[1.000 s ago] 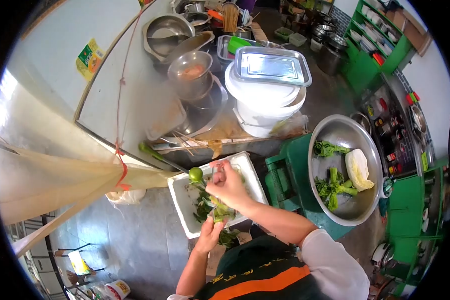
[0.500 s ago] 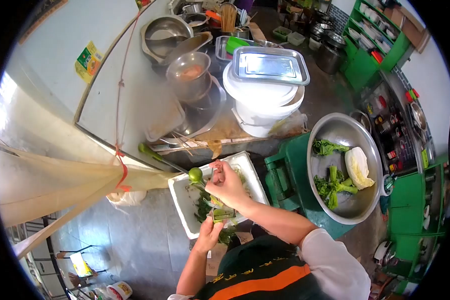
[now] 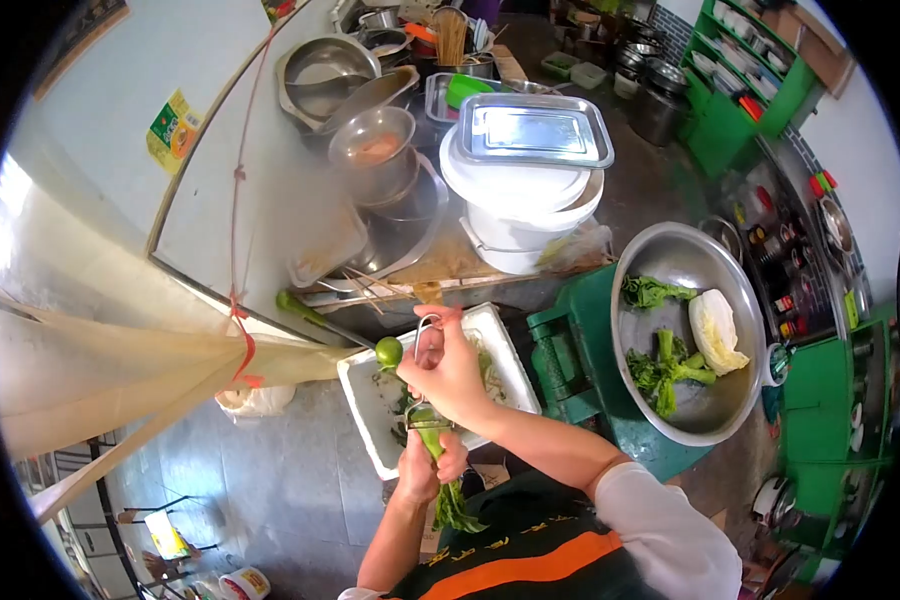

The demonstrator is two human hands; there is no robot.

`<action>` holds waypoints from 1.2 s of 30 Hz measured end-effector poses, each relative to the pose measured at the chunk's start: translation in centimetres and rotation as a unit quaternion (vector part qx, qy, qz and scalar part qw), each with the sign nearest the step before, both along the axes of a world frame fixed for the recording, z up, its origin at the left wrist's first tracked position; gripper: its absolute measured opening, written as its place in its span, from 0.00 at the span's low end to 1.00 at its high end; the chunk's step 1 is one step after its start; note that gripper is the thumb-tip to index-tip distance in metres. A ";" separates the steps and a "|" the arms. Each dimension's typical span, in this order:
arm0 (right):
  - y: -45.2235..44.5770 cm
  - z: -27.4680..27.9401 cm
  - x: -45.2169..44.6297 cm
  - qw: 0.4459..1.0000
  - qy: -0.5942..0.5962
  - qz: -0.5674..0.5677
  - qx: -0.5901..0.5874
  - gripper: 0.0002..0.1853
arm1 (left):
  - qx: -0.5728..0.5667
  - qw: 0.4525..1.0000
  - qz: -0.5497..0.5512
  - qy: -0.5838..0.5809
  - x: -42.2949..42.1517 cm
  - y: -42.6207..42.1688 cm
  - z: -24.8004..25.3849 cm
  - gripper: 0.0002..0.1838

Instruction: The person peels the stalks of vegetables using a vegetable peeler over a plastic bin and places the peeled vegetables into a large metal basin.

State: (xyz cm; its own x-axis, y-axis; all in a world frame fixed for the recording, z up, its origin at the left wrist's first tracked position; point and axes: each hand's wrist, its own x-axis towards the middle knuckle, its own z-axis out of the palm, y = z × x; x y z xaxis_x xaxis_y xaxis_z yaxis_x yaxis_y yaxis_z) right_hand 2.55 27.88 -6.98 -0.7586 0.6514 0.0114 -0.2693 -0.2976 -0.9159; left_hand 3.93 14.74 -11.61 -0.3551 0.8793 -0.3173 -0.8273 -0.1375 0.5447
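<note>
My right hand (image 3: 450, 370) is closed around the handle of a metal vegetable peeler (image 3: 429, 422), whose head lies against the upper end of a green stem. Below it, my left hand (image 3: 422, 470) grips this thick leafy green vegetable (image 3: 454, 512), with its leaves hanging down toward my apron. Both hands are over the near side of a white foam box (image 3: 354, 405) that holds green scraps and pale bits. Beside my right hand is a round green object (image 3: 388, 351); what it is joined to I cannot make out.
At the right, a large steel basin (image 3: 625, 385) on a green stand (image 3: 582, 300) holds green stems (image 3: 670, 372) and a pale cabbage (image 3: 715, 330). Beyond the foam box, a white bucket (image 3: 515, 240) with a metal tray on top stands beside stacked pots. A plastic curtain (image 3: 170, 370) hangs left.
My left hand has shifted its grip lower, and the vegetable's stem and leaves now show upright. My right hand has moved slightly, bringing the peeler's handle loop into view.
</note>
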 end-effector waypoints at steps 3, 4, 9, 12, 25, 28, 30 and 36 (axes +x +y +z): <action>2.3 -2.1 -1.2 0.990 -0.070 -0.068 0.098 0.24 | -0.019 0.999 -0.008 -0.025 0.0 0.0 0.9 0.30; 2.9 -3.1 -1.3 0.995 -0.059 -0.070 0.042 0.25 | -0.017 1.000 -0.009 -0.020 -0.5 0.0 0.8 0.30; 0.7 -1.7 0.3 0.996 -0.002 0.077 -0.035 0.26 | 0.028 0.989 -0.034 -0.142 -0.3 0.1 0.3 0.28; 0.5 -1.3 0.5 0.991 0.012 0.117 0.070 0.26 | 0.013 0.981 -0.055 -0.186 -0.3 0.1 0.6 0.27; 3.1 -5.2 -0.7 0.998 -0.008 -0.006 0.060 0.26 | 0.156 0.908 -0.077 -0.381 0.1 0.1 0.9 0.26; 5.9 -10.0 -1.0 0.988 -0.082 -0.132 -0.018 0.23 | 0.131 0.932 -0.113 -0.319 0.5 0.7 2.1 0.29; 6.4 -13.4 -0.6 0.980 -0.031 -0.043 -0.192 0.21 | -0.012 0.990 -0.127 -0.059 -0.1 2.6 4.3 0.31; 3.6 -18.9 0.9 0.958 0.116 -0.163 -0.205 0.26 | -0.058 0.706 -0.241 0.663 2.3 16.8 12.3 0.20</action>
